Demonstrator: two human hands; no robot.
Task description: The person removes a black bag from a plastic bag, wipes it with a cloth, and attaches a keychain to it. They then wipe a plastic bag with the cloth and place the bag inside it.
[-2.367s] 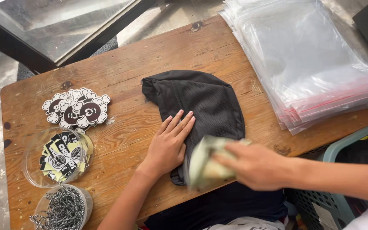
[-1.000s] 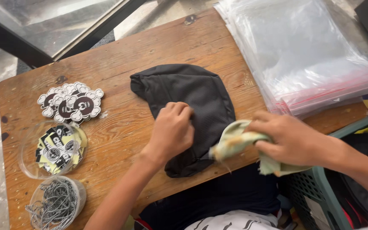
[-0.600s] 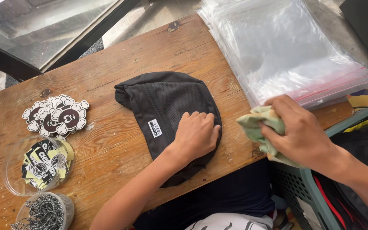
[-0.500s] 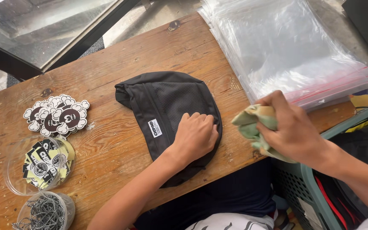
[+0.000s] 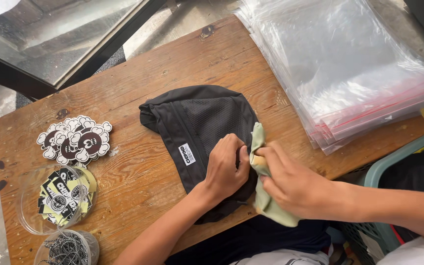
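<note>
While the right hand (image 5: 290, 184) clutches a pale green cloth (image 5: 263, 189) at the edge of a black garment (image 5: 197, 127), the left hand (image 5: 226, 167) presses curled fingers onto that garment, pinning its fabric. Garment lies mid wooden table (image 5: 138, 167). Stack of clear plastic bags (image 5: 349, 64) far right; cloud-shaped stickers (image 5: 74, 140), tub of labels (image 5: 60, 196), cup of ball chains (image 5: 67, 248) left.

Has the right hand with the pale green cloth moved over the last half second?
Yes. The right hand brought the green cloth leftward, away from the stack of plastic bags, up against the black garment.
</note>
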